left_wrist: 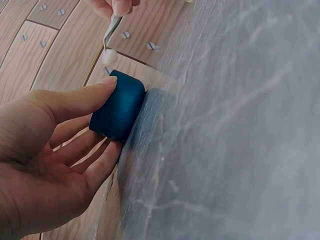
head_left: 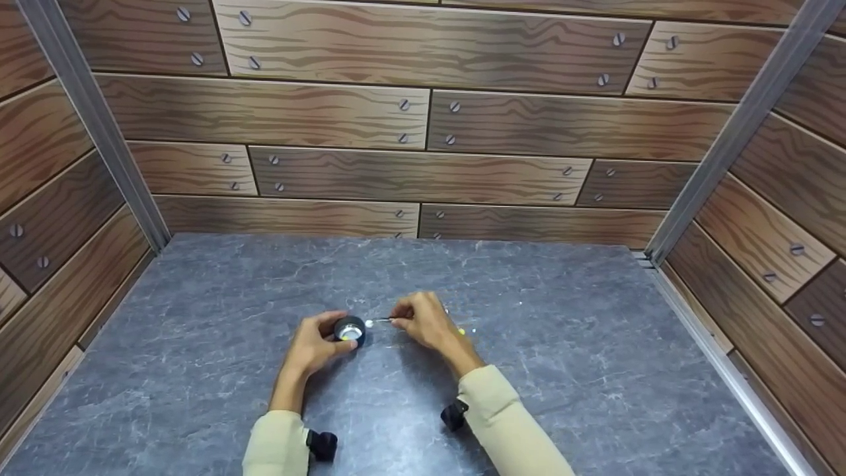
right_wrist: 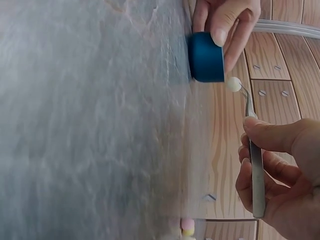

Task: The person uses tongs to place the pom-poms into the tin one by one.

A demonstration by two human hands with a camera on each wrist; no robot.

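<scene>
A small dark blue cup (head_left: 350, 328) stands on the table, its silvery inside facing up with a bit of yellow showing in it. My left hand (head_left: 314, 344) holds it around the sides, thumb at the rim in the left wrist view. From the right, my right hand (head_left: 426, 322) grips a pair of metal tweezers (right_wrist: 257, 175). At their bent tips sits a small white ball (right_wrist: 233, 84), just outside the cup's rim at its right side and close above the table.
Beyond the right hand, a yellow ball (head_left: 462, 331) and several tiny pale pieces lie on the grey marbled table (head_left: 568, 357). Pink and yellow balls (right_wrist: 187, 225) show low in the right wrist view. Wood-patterned walls (head_left: 370, 119) with metal corner posts (head_left: 727, 132) enclose the table.
</scene>
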